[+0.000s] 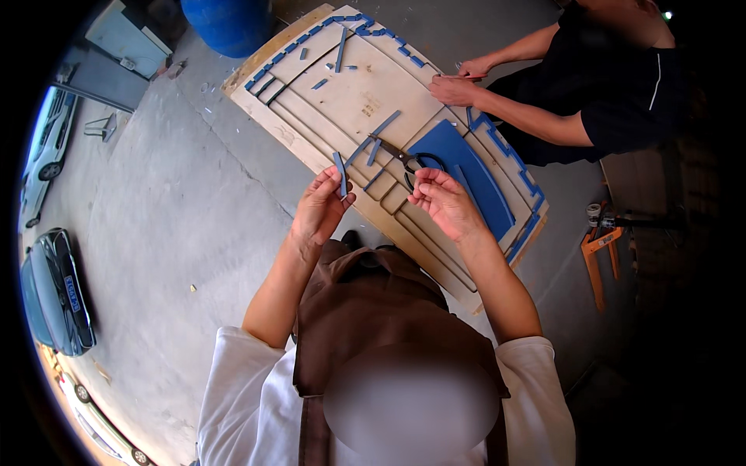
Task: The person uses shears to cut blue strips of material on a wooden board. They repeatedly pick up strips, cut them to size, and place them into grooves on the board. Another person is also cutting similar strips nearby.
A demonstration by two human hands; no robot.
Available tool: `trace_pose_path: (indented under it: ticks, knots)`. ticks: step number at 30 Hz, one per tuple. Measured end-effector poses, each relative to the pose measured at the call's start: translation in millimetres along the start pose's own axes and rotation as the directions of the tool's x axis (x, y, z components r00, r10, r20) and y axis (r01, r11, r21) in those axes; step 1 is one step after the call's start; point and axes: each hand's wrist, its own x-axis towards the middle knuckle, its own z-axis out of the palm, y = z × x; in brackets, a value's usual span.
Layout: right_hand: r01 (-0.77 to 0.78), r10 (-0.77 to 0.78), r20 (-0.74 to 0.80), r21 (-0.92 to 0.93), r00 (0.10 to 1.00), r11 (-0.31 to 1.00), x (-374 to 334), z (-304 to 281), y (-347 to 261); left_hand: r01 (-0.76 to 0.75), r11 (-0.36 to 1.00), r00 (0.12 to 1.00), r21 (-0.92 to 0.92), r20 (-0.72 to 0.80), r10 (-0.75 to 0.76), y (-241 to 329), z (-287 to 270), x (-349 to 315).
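Observation:
My left hand (pixel 319 208) pinches a short, narrow blue strip (pixel 340 172) above the near edge of a pale wooden board (pixel 365 97). To its right, my right hand (pixel 446 203) has its thumb and fingertips drawn together; what they hold, if anything, is too small to make out. Scissors with dark handles (pixel 426 160) are just beyond those fingertips, blades pointing left over the board. I cannot tell whether the hand touches the handles. Loose blue strips (pixel 385 123) lie by the blades. A large blue sheet (pixel 458 175) with a curved edge lies right of the scissors.
Grooves run across the board, and blue pieces (pixel 535 190) line its far and right edges. Across the board stands a co-worker in dark clothes, both hands (pixel 458 85) at its edge. A blue barrel (pixel 225 23) is beyond, an orange stand (pixel 594 256) at right.

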Motion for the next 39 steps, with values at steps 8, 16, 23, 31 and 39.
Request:
trace_pose_path:
  ticks: [8,16,23,31,39]
  knots:
    - [0.002,-0.002,0.024,0.002,1.000,1.000,5,10,0,0.013,1.000,0.999,-0.010,-0.053,-0.014,-2,-1,5]
    - [-0.034,0.034,0.007,-0.016,0.999,0.999,0,17,-9,0.056,0.973,0.998,-0.225,0.054,-0.046,-13,37,1]
    - [0.107,-0.105,0.133,-0.007,0.986,0.994,-19,24,-24,0.114,0.908,0.948,-0.404,0.317,0.022,-35,89,-14]
    - [0.176,-0.176,0.125,0.008,0.976,0.984,-52,2,-40,0.083,0.966,0.950,-0.246,0.311,-0.003,-78,115,-24]
    - [0.206,-0.207,0.088,0.027,0.974,0.978,-81,-35,-48,0.105,0.979,0.961,-0.173,0.269,-0.056,-118,141,-28]
